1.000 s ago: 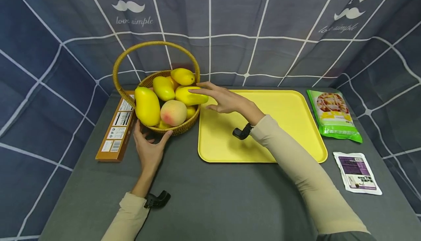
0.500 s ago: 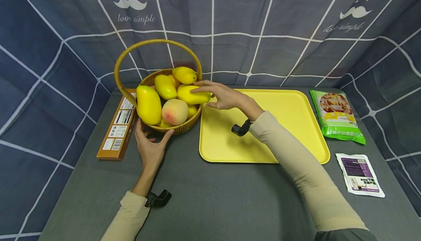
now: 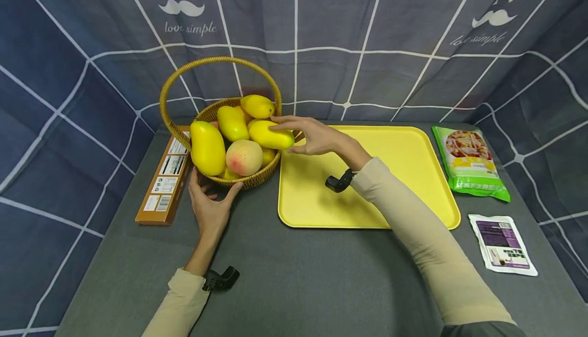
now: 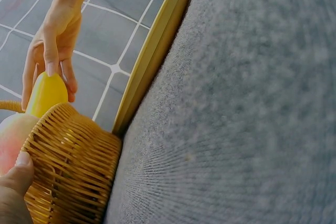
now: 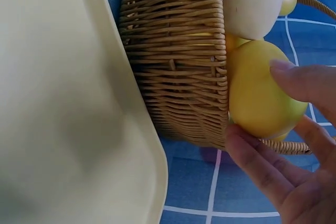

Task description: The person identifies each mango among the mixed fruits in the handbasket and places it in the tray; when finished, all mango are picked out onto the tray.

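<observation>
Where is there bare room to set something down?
The yellow rectangular tray is bare, beneath the right beige sleeve. The grey tabletop is free in front of the tray, between that sleeve and the left one. Crowded at left: a tan woven basket heaped with fruit, a long brown carton beside it, and the left hand on its near side.

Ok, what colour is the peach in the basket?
The peach is pale cream with a pinkish-red blush; best seen in the head view.
</observation>
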The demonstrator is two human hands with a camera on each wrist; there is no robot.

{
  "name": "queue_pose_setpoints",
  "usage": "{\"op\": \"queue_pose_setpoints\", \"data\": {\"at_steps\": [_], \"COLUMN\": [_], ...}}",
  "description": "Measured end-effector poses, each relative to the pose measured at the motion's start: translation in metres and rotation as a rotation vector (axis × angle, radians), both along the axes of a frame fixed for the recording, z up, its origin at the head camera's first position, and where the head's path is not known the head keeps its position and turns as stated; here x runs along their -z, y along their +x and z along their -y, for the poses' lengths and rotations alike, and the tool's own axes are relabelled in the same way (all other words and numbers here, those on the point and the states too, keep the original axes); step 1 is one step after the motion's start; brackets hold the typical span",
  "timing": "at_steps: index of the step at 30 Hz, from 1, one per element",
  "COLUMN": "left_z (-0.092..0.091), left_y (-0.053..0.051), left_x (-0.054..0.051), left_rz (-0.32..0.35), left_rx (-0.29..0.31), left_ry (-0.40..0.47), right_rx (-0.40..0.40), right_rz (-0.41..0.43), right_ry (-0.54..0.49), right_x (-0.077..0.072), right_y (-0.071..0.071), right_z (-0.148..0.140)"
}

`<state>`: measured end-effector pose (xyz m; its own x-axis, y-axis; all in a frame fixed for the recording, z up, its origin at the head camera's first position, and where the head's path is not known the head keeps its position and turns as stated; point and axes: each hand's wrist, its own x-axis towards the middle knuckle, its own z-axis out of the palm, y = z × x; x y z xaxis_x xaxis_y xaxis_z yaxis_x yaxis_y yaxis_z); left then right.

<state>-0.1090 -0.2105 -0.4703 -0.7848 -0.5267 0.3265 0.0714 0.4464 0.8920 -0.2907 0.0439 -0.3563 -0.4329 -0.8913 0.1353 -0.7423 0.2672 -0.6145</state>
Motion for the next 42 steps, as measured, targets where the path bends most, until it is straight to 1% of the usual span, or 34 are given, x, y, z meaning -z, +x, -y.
{"op": "queue_pose_setpoints", "data": {"at_steps": [8,17,21,25,27,31,36,39,42], "left_z": [0.000,0.000,0.000,0.000,0.000,0.001,0.001,0.001,0.000], "left_y": [0.000,-0.001,0.000,0.000,0.000,0.000,0.001,0.001,0.001], "left_x": [0.001,0.002,0.002,0.001,0.001,0.001,0.001,0.001,0.002], "left_rz": [0.000,0.005,0.008,0.011,0.011,0.014,0.016,0.017,0.020], "left_rx": [-0.007,-0.012,-0.012,-0.013,-0.014,-0.013,-0.011,-0.009,-0.013], "left_ry": [-0.001,-0.001,-0.004,-0.004,-0.003,0.000,-0.002,0.002,0.002], "right_rx": [0.055,0.130,0.198,0.295,0.351,0.442,0.501,0.533,0.561], "right_rz": [0.014,0.062,0.040,-0.004,-0.013,-0.013,0.008,0.012,0.000], "right_ry": [-0.097,-0.245,-0.303,-0.337,-0.337,-0.304,-0.245,-0.210,-0.175], "right_x": [0.010,0.012,0.014,0.019,0.025,0.043,0.065,0.073,0.077], "right_y": [0.008,0.027,0.034,0.037,0.036,0.032,0.026,0.024,0.023], "right_z": [-0.004,-0.019,-0.031,-0.043,-0.048,-0.051,-0.048,-0.046,-0.044]}}
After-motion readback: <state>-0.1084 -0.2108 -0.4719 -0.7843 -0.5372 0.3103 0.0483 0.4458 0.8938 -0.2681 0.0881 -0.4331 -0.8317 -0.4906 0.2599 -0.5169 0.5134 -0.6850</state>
